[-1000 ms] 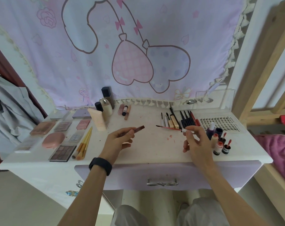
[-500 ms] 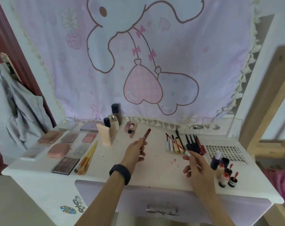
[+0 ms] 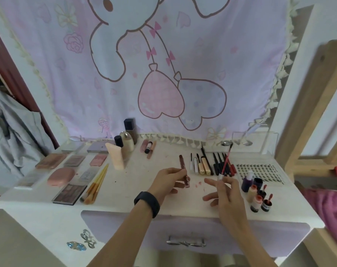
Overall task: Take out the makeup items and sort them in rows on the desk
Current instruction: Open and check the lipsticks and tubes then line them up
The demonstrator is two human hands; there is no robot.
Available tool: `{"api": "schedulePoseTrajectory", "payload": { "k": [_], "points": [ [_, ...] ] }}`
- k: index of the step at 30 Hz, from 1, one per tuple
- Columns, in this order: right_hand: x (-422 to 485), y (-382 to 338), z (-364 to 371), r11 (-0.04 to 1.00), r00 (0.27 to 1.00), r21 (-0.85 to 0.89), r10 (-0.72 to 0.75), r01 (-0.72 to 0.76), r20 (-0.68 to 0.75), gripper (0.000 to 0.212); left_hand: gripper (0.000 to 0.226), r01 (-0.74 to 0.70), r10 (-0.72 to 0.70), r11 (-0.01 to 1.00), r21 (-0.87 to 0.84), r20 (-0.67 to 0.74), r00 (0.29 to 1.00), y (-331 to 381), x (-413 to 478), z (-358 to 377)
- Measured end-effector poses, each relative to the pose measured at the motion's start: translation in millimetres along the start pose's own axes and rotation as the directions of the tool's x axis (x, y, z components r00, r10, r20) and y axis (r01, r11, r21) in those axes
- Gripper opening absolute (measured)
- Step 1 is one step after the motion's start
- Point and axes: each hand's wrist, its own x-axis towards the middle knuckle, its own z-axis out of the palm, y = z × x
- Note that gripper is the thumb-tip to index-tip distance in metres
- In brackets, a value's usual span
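Brown lip tube (image 3: 183,170), tilted, gripped in left hand (image 3: 166,183), slim red-handled brush (image 3: 225,162), near upright, pinched in right hand (image 3: 228,193)

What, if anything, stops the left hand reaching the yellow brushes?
Probably nothing, so yes: only bare desk lies between the left hand and the yellow brushes to its left. But it grips a brown tube, so it would have to set that down first.

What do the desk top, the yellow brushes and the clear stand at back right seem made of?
Desk top: likely white-painted board, matte, with pink smudges. Yellow brushes: bamboo-like or plastic handles, soft tan bristles. Clear stand: see-through with bright edges, probably acrylic, possibly glass.
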Motion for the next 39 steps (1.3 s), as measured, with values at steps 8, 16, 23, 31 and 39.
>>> {"api": "schedulePoseTrajectory", "payload": {
  "k": [8, 16, 23, 31, 39],
  "points": [
    [-48, 1, -32, 0.999, 0.999, 0.014, 0.044, -0.043, -0.022, 0.012, 0.024, -0.055, 0.068, 0.942, 0.33, -0.028, 0.997, -10, -12, 46],
    [-70, 10, -66, 0.995, 0.989, -0.052, 0.08, -0.087, -0.122, 0.014, 0.028, -0.059, 0.037, 0.854, 0.517, 0.054, 0.998, -4, -5, 99],
    [-78, 9, -84, 0.995, 0.979, -0.032, 0.088, -0.096, -0.186, 0.004, 0.047, -0.064, 0.031, 0.812, 0.58, 0.068, 0.997, 0, 5, 125],
    [-81, 7, -93, 0.996, 0.98, -0.02, 0.084, -0.089, -0.18, 0.006, 0.04, -0.101, 0.069, 0.788, 0.608, 0.075, 0.995, -5, 11, 132],
    [-81, 10, -92, 0.995, 0.981, -0.039, 0.085, -0.094, -0.177, 0.014, 0.042, -0.118, 0.072, 0.778, 0.617, 0.099, 0.992, -3, 10, 132]
  ]
}}
